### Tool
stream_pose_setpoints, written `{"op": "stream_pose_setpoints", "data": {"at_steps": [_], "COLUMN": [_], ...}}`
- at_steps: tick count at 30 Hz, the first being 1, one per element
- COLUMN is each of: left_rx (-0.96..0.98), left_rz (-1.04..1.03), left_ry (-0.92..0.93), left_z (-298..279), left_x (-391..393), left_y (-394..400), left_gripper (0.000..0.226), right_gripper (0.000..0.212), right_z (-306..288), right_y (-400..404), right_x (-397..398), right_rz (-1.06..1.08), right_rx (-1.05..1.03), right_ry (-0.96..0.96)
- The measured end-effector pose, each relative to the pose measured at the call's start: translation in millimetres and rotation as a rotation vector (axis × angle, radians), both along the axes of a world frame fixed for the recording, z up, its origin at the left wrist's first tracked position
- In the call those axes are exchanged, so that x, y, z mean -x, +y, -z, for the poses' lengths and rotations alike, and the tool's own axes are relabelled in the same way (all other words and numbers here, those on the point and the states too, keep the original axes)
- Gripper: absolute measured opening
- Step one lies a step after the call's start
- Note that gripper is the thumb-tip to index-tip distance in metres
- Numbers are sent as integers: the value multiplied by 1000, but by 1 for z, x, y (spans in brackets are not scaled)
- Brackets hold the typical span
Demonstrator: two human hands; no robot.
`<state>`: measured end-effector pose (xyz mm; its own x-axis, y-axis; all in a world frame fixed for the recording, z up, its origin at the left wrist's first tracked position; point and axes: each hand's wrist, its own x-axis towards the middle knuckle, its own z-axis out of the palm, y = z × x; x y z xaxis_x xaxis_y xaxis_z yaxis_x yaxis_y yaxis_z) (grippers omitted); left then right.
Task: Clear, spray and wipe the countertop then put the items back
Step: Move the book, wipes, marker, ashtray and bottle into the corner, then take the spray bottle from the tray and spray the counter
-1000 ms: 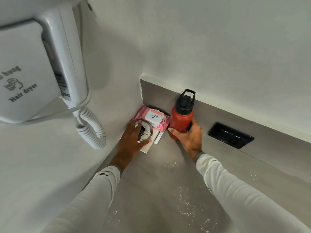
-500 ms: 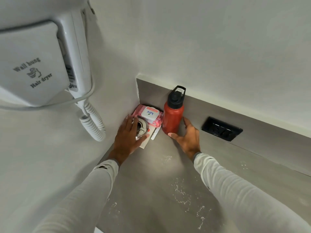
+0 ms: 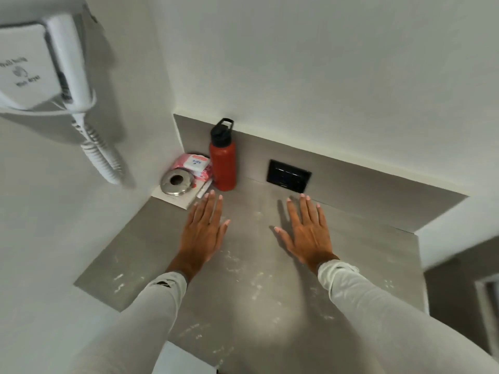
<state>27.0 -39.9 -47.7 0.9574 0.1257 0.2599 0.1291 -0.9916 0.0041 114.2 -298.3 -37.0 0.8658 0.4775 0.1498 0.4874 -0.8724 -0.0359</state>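
A red bottle [image 3: 222,166] with a black cap stands upright in the far left corner of the grey countertop [image 3: 259,292]. Left of it lies a pink wipes pack [image 3: 195,165], and in front of that a round metal dish [image 3: 177,182] rests on a white card [image 3: 175,198]. My left hand [image 3: 203,231] is flat and open over the counter, fingertips just short of the card and bottle. My right hand [image 3: 307,230] is also spread open, palm down, to the right. Neither hand holds anything.
A wall-hung hair dryer [image 3: 40,68] with a coiled cord [image 3: 104,157] hangs on the left wall. A black socket plate [image 3: 288,175] sits in the grey backsplash. White smears mark the counter. The counter's right edge ends near a wall corner.
My left hand let go of the metal dish and my right hand let go of the red bottle. Both hands drew back toward me and now lie spread open over the counter.
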Motion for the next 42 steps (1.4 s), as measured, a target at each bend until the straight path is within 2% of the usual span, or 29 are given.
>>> {"op": "stream_pose_setpoints", "data": {"at_steps": [6, 14, 23, 26, 29, 31, 33, 35, 38, 40, 42], "left_rx": [-7, -7, -25, 18, 29, 53, 54, 66, 73, 54, 53], "left_rz": [15, 5, 103, 147, 237, 272, 290, 304, 264, 228, 187], "left_ry": [52, 150, 176, 174, 192, 218, 241, 249, 264, 270, 266], "left_z": [-20, -30, -47, -44, -32, -26, -22, -17, -12, -11, -11], "left_x": [26, 54, 34, 20, 5, -3, -6, -9, -12, -9, -4], "left_y": [-149, -349, -464, -496, -532, -557, -583, -605, -627, -635, -644], "left_gripper": [61, 65, 68, 69, 72, 74, 76, 75, 73, 74, 77], "right_gripper": [81, 78, 79, 68, 38, 27, 33, 52, 81, 82, 66], "right_z": [-6, -16, -13, -10, -9, -9, -6, -6, -11, -10, -7], "right_y": [-127, -327, -453, -484, -520, -544, -572, -599, -636, -652, -663], "right_x": [24, 47, 62, 69, 75, 73, 66, 52, 22, 6, -7], "right_rz": [15, 52, 214, 307, 466, 607, 759, 879, 890, 785, 652], "right_rx": [55, 51, 54, -81, -334, -513, -661, -793, -842, -828, -827], "right_ry": [14, -78, 25, 85, 90, 92, 144, 188, 234, 249, 279]}}
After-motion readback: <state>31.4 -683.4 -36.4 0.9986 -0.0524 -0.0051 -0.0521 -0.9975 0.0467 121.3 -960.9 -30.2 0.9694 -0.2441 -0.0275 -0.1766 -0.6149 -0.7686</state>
